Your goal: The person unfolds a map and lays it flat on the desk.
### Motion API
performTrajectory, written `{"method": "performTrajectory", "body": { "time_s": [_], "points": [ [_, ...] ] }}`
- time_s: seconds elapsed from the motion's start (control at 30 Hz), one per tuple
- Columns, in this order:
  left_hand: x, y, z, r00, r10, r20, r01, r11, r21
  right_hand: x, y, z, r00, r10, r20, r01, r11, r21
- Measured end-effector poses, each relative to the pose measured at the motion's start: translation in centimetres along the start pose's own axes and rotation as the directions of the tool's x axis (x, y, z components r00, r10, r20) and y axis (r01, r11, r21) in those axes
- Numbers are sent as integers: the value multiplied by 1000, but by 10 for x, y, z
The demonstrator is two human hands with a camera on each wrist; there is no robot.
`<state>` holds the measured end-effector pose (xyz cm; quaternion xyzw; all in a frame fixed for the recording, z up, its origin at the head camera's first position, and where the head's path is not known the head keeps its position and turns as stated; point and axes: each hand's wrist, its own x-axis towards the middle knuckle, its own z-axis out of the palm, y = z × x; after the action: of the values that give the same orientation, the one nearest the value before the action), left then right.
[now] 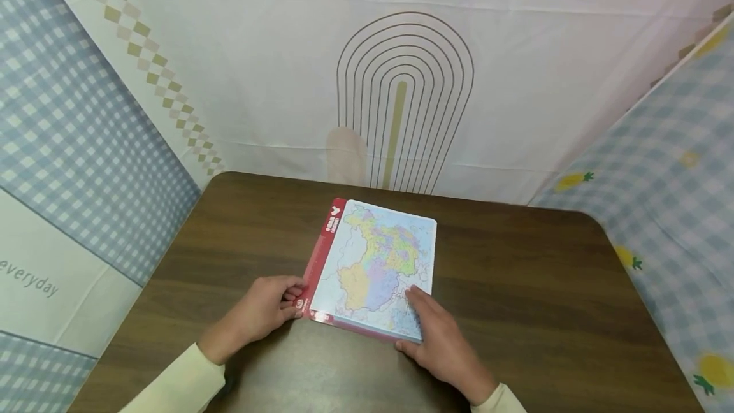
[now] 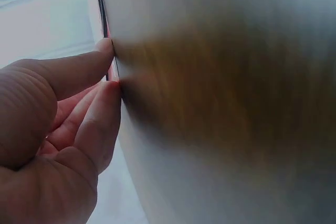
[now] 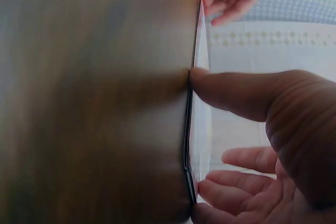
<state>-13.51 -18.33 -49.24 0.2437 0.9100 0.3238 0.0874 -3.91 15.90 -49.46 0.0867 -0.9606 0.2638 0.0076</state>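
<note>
Head view first: the map (image 1: 373, 260) lies flat near the middle of the desk (image 1: 545, 285), turned a little askew, its red strip (image 1: 321, 260) running down the left side. The left hand (image 1: 260, 311) sits at the strip's near end, fingers (image 1: 292, 283) bent and touching the edge; the right hand (image 1: 447, 340) spans the opposite near corner, its thumb (image 1: 408, 348) at the near edge and the other fingers on the right side. Held at both corners like that, I'd say the map can hardly slide or swing round. In the left wrist view, two fingertips rest low at the edge, right down by the desk, the others tucked behind; it looks more a steadying touch than a pinch, though the strip's underside is hidden. In the right wrist view, thumb and fingers stand well apart along the map's thin dark edge, relaxed, clasping nothing, a spread that probably steadies the corner from two sides.
</note>
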Motion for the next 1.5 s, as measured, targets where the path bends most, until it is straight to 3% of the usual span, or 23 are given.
{"method": "performTrajectory", "body": {
  "time_s": [0.2, 0.47, 0.73, 0.97, 1.5],
  "points": [
    [-11, 14, 10, 1000, -15, -21, 15, 999, 31, 2, 13, -8, 998, -34, 59, 33, 999, 8],
    [-22, 30, 23, 994, -75, -74, 76, 997, 8, 5, 28, -18, 988, -109, 109, 110, 994, -3],
    [-22, 34, 29, 985, -144, -91, 140, 989, -44, 5, 34, -20, 983, -121, 137, 128, 991, -41],
    [-20, 36, 30, 972, -221, -78, 211, 970, -122, 8, 22, -14, 977, -139, 159, 158, 981, -114],
    [-22, 37, 31, 971, -208, -119, 188, 969, -162, 32, -36, 12, 936, -238, 259, 290, 939, -185]
  ]
}}
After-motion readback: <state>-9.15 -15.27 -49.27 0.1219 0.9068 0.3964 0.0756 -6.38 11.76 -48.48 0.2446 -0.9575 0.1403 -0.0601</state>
